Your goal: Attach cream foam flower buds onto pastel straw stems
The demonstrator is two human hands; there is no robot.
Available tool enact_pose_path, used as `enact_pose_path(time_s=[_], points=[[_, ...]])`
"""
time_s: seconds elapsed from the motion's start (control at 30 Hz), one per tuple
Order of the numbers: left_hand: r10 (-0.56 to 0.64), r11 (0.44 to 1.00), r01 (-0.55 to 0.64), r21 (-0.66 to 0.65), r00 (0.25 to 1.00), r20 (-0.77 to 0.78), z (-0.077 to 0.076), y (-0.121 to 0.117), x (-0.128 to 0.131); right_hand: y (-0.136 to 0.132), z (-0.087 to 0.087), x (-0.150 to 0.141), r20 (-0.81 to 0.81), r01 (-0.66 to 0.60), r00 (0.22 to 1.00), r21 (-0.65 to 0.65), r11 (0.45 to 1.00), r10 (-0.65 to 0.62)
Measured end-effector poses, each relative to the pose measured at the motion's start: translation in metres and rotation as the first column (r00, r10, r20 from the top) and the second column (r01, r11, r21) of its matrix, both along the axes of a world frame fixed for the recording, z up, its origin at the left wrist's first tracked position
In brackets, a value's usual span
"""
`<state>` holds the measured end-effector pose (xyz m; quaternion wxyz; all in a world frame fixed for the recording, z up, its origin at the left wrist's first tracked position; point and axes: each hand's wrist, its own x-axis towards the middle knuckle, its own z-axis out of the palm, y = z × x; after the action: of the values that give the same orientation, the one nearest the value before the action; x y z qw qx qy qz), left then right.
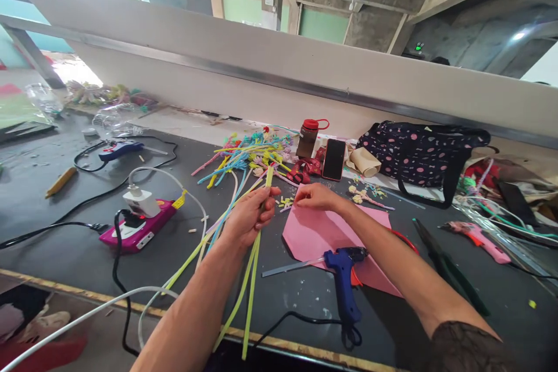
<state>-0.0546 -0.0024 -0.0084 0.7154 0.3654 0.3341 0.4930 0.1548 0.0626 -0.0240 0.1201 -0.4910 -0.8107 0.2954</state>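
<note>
My left hand [250, 215] is closed around a few yellow-green pipe cleaners [250, 296]. Their upper ends stick up past the thumb, and the lower ends hang toward the table's front edge. My right hand [318, 196] hovers at the upper left of a pink sheet [309, 235], its fingertips curled together; whatever is between them is hidden. Beneath the right forearm, a blue glue gun [345, 285] with a clear glue stick [292, 268] lies partly on the sheet. Small cut yellow pieces [285, 203] are scattered between the two hands.
Behind the hands lie a pile of coloured pipe cleaners [248, 154], a red-capped bottle [307, 138], a phone [333, 160] and a patterned bag [418, 154]. Dark-handled shears [449, 267] and a pink glue gun [479, 239] sit right. A magenta power strip [143, 232] with cords occupies the left.
</note>
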Motion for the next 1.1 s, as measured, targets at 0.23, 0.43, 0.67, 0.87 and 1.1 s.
enact_pose_path(time_s=[0.23,0.43,0.67,0.87,1.1], points=[[-0.016,1.000,0.016,0.010,1.000,0.021,0.001,-0.003,-0.001,-0.002,-0.003,0.025,0.078,0.092,0.992,0.099,0.991,-0.100],[-0.058,0.998,0.058,-0.004,0.997,-0.046,-0.001,-0.002,-0.001,-0.001,-0.006,0.001,0.113,0.034,0.992,0.239,0.970,-0.063],[-0.244,0.969,0.240,-0.052,0.967,-0.074,0.003,-0.005,-0.005,-0.031,0.034,0.038,-0.054,0.173,0.985,0.312,0.934,-0.164],[-0.255,0.967,0.254,-0.027,0.965,-0.059,0.004,-0.006,-0.005,-0.114,0.018,0.133,0.261,0.388,0.847,0.291,0.875,-0.462],[-0.201,0.979,0.200,-0.023,0.967,-0.158,-0.002,-0.004,0.003,-0.164,-0.024,0.167,0.447,0.361,0.770,0.284,0.888,-0.456]])
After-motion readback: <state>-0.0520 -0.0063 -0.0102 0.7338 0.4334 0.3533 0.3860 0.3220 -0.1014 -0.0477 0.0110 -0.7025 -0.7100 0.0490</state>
